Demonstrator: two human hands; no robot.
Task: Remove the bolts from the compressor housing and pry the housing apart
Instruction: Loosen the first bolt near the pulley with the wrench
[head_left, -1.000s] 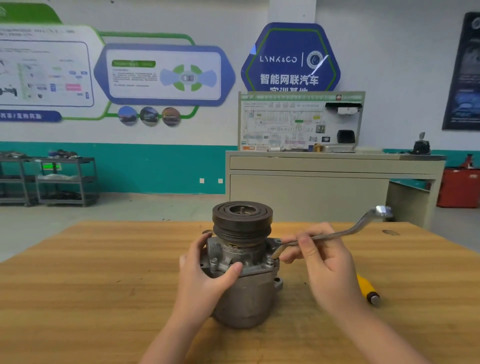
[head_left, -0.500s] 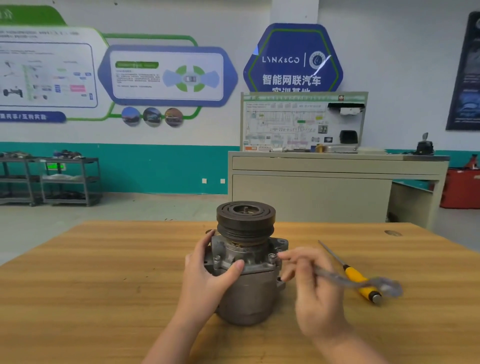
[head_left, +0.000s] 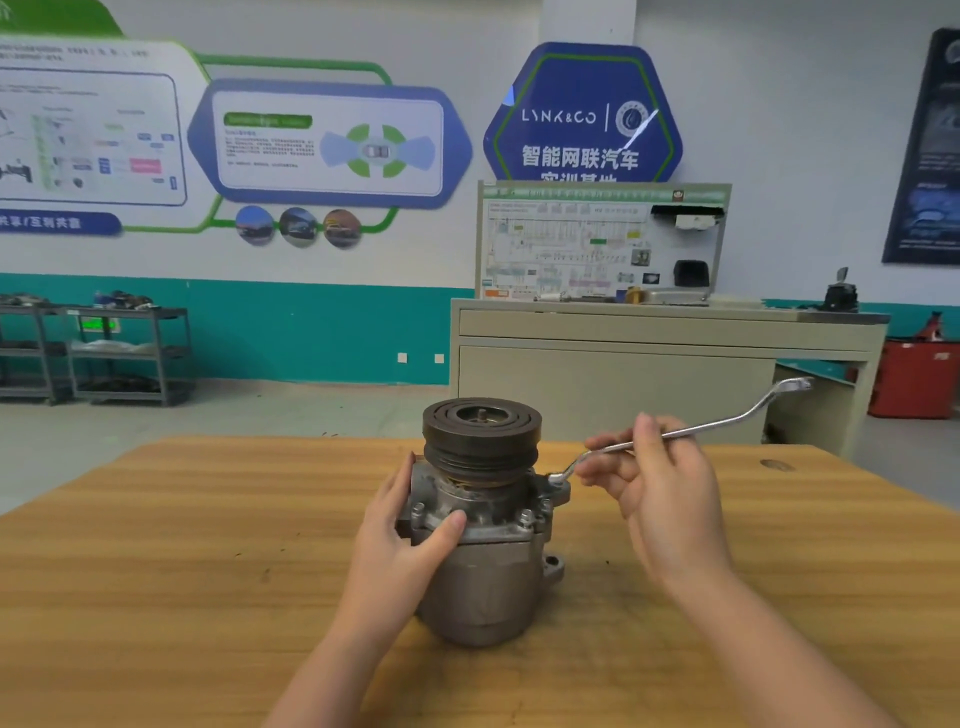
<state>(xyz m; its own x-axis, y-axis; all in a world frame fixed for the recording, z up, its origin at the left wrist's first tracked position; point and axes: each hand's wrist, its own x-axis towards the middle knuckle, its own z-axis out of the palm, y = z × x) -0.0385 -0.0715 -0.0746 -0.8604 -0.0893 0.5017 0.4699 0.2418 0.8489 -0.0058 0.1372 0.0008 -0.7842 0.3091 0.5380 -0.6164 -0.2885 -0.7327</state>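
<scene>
A grey metal compressor (head_left: 488, 577) stands upright in the middle of the wooden table (head_left: 156, 571), its dark pulley (head_left: 481, 431) on top. Bolt heads (head_left: 525, 516) show around the housing flange. My left hand (head_left: 410, 540) grips the housing's left side, thumb pressed on the flange front. My right hand (head_left: 660, 493) holds a silver offset ring wrench (head_left: 691, 431) by its shaft. The wrench's near ring end (head_left: 557, 479) sits on a bolt at the flange's right rear corner; its far end (head_left: 795, 385) points up and to the right.
A knot hole (head_left: 776, 464) marks the table's far right. Behind the table stand a beige cabinet (head_left: 623, 374) with a display board, a red container (head_left: 914, 379) at right and dark shelf carts (head_left: 124, 353) at left.
The wrench swung from up-right down toward the table at right, then back up-right, its ring end again on the right rear bolt. The yellow-handled screwdriver is now hidden behind my right hand.
</scene>
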